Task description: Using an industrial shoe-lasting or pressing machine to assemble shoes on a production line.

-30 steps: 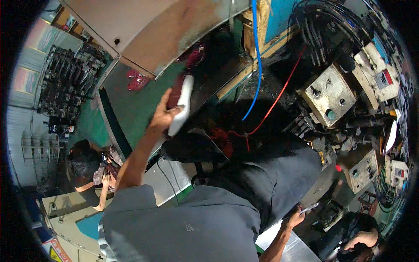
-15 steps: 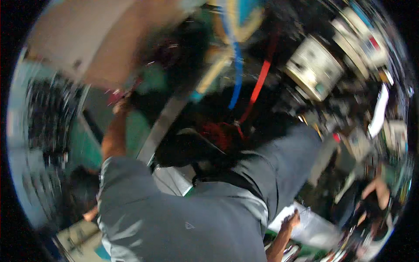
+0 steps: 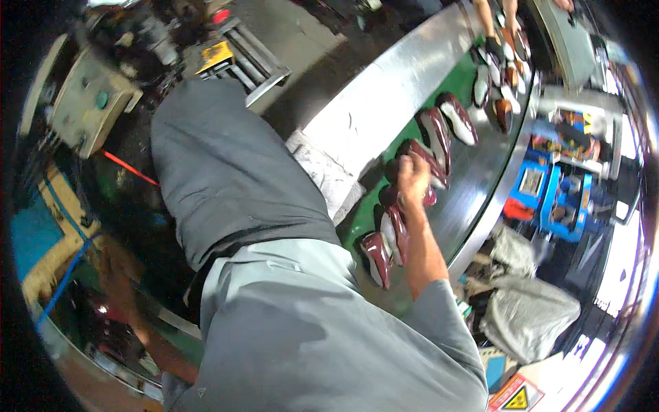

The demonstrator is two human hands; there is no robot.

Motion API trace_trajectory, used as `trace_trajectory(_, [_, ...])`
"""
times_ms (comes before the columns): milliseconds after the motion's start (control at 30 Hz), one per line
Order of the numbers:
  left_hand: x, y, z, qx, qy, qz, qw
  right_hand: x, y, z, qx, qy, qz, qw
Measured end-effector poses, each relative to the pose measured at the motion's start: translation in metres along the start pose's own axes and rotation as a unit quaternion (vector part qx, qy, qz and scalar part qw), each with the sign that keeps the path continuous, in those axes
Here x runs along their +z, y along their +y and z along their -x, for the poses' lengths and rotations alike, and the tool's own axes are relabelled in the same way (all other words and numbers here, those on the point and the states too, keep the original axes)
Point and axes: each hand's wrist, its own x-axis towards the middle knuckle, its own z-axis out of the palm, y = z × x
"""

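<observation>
Conveyor (image 3: pixel 473 199): right side, running near to far.
Maroon shoe (image 3: pixel 431 165): on it, just beyond the right hand (image 3: pixel 414 180), long axis slanting far-left to near-right.
Right hand: nearer; bent, grip cannot be told.
Left hand (image 3: pixel 113 264): well left, blurred; state unclear.

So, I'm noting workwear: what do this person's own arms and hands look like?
The right sleeve is short, plain grey and loose, ending near the elbow. The right forearm is bare, with no watch or band visible, and the right fingers show no glove. The left forearm is bare too; the left fingers are too dim and blurred to tell.
</observation>
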Motion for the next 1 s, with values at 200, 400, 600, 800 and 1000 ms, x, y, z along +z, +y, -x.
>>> trace_trajectory(200, [-0.021, 0.170, -0.117, 0.023, -0.107, 0.315, 0.943, -0.173, 0.129, 0.151, 0.389, -0.330, 0.108, 0.853])
trace_trajectory(400, [-0.014, 0.283, -0.129, 0.205, -0.123, 0.327, 0.915, -0.152, 0.093, 0.328, 0.191, -0.409, 0.024, 0.892])
trace_trajectory(600, [-0.007, 0.410, -0.092, 0.343, -0.228, 0.390, 0.824, -0.149, 0.012, 0.291, 0.397, -0.349, -0.036, 0.848])
trace_trajectory(800, [-0.003, 0.489, -0.051, 0.356, -0.428, 0.498, 0.665, -0.116, -0.115, 0.132, 0.373, -0.339, -0.320, 0.802])
trace_trajectory(1000, [0.018, 0.496, -0.099, 0.252, -0.136, 0.582, 0.761, -0.044, -0.258, 0.017, 0.169, -0.422, -0.328, 0.828])
